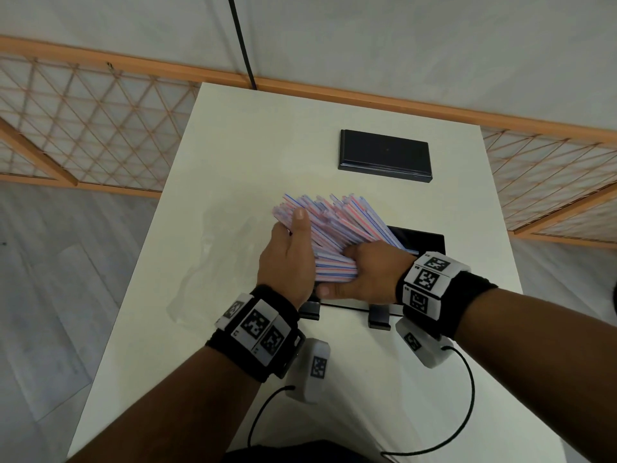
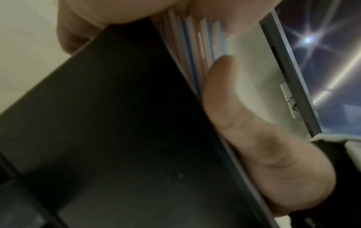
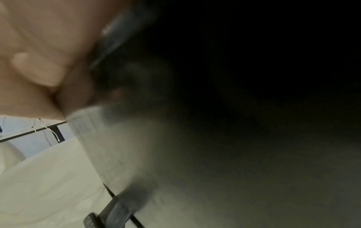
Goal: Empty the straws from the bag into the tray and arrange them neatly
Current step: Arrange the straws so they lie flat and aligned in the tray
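Head view: both hands grip a fanned bundle of thin striped plastic straws (image 1: 329, 225) above the black tray (image 1: 430, 240); left hand (image 1: 288, 259) w/ thumb on top, right hand (image 1: 365, 274) curled round near end. Left wrist view only shows tray's smooth dark wall (image 2: 117, 123); right wrist view is blurred.

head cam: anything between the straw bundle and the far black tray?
Nothing: only bare white table separates the straws from the far tray, seen in the head view.

White straws (image 1: 337, 225) striped red and blue, black tray (image 1: 424, 242), cream-white table (image 1: 250, 145).
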The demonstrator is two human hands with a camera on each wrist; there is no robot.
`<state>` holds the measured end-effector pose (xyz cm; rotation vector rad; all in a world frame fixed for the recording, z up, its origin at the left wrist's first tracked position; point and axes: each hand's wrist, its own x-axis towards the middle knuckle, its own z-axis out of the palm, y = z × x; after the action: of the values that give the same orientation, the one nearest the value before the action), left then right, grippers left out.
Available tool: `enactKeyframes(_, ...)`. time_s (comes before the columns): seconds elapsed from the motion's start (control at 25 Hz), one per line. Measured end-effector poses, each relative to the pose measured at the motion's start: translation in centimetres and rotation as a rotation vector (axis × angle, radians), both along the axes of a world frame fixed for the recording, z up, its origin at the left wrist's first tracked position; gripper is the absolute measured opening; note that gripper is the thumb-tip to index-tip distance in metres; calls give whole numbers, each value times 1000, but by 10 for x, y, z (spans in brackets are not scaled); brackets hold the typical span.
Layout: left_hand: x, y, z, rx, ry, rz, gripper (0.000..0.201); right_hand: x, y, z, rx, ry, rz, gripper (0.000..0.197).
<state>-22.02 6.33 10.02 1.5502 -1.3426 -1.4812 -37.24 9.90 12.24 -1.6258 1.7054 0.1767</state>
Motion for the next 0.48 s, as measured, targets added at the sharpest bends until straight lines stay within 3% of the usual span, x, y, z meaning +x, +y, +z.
enactKeyframes(0.08, 1, -1, -5, 3, -42, -60, 64, -2, 1, -6, -99, 58, -18, 56)
enactKeyframes(0.16, 2, 2, -11, -73, -132, -112, 69, -2, 4, -12, -163, 157, -28, 81)
enactKeyframes(0.24, 3, 2, -13, -150, -159, -120, 61, -1, 10, -17, -224, 182, -16, 97)
enactKeyframes(0.36, 4, 2, -8, -156, -122, -96, 43, -6, 21, -13, -273, 88, -14, 67)
enactKeyframes(0.48, 7, 1, -10, -167, -90, -74, 44, -12, 38, -2, -366, 48, 31, 49)
